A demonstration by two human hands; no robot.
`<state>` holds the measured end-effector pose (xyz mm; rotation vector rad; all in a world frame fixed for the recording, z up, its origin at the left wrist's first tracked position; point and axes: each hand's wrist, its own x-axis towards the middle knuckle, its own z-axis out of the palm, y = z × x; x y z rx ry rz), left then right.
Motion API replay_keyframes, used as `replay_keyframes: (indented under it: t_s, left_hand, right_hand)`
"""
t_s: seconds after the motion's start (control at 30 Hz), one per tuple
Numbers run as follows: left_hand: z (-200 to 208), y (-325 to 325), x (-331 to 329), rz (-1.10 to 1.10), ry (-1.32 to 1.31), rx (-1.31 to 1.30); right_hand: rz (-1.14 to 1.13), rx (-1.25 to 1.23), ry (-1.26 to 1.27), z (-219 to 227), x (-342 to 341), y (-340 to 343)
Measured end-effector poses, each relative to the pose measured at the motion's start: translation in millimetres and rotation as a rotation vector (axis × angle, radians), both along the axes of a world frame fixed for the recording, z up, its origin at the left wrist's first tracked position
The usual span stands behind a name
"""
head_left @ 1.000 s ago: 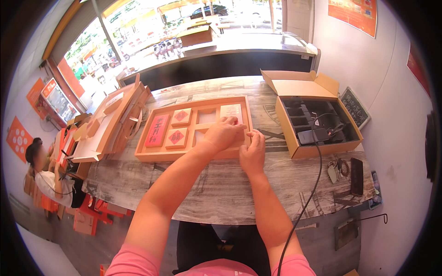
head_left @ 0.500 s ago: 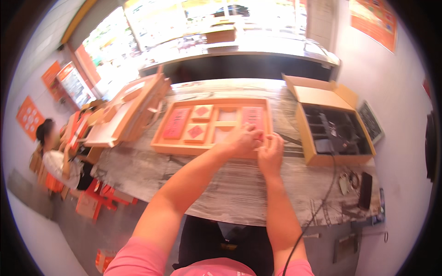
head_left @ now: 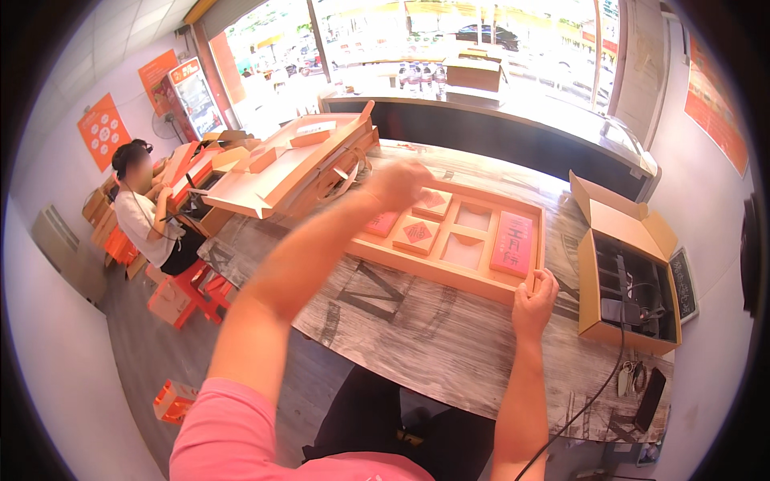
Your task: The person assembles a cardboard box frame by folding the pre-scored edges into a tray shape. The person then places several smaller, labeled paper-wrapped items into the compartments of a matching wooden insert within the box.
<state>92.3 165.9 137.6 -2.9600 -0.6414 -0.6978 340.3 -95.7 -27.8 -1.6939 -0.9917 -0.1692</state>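
Note:
An orange-brown gift box tray (head_left: 431,274) lies on the table before me, split into compartments. Its right one holds a long red box (head_left: 514,244) with dark lettering. In the middle sit a front small square box (head_left: 417,232) and a rear small square box (head_left: 431,202), each with a red diamond; beside them two compartments show bare pale floors. My left hand (head_left: 399,184) hovers over the tray's left end, partly covering another long red box (head_left: 382,223); its fingers are blurred and mostly hidden. My right hand (head_left: 536,301) pinches the tray's front right corner.
Stacked box trays (head_left: 281,172) stand at the left. An open carton (head_left: 597,297) of black gear and a cable are at right, near keys (head_left: 628,378) and a dark flat object (head_left: 651,401). A seated person (head_left: 148,208) works at far left.
My left hand has left the right-hand red box for the tray's left end. My right hand has shifted from that box to the front right corner. The view has swung left.

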Motion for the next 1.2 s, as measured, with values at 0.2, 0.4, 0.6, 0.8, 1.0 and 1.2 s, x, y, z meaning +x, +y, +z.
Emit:
replay_keyframes:
  t_s: [0.2,0.4,0.6,0.8,1.0,1.2]
  left_hand:
    - [69.5,88.9,-176.1,0.605,-0.083,0.037]
    - [34.8,131.4,-332.4,1.14,0.255,-0.097]
    - [6.9,135.4,-346.8,1.236,0.301,-0.187]
    - [-2.5,144.2,-332.1,1.321,0.317,-0.255]
    - [4.3,148.3,-338.8,1.282,0.17,-0.077]
    - [50.0,149.9,-332.1,0.935,-0.19,0.27]
  right_hand:
    - [-0.015,-0.023,-0.041,1.0,-2.1,-0.7]
    - [0.003,-0.045,-0.06,-1.3,-3.3,1.5]
    - [0.014,-0.061,-0.106,0.5,-3.1,-2.5]
    - [0.019,-0.066,-0.132,-1.6,0.2,-5.3]
    - [0.038,-0.059,-0.108,2.4,-5.0,-4.4]
    - [0.03,-0.049,-0.132,0.4,-2.2,-4.5]
